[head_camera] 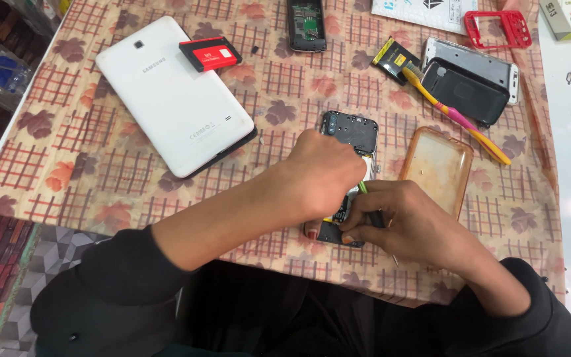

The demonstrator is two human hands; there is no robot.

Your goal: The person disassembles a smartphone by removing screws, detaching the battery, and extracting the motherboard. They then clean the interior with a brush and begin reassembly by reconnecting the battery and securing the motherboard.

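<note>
Both hands crowd the opened phone (350,135) near the table's front edge; left hand (322,173) is fisted over its middle, thumb pressing the lower end; right hand (401,218) pinches a green-tipped tool (363,188) against it; clear phone case (436,166) lies just beside, white tablet (173,96) well apart.

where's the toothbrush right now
In the head view the yellow and pink toothbrush lies at the upper right of the table, slanting across the black phone back cover, just above the clear amber phone case.
</note>
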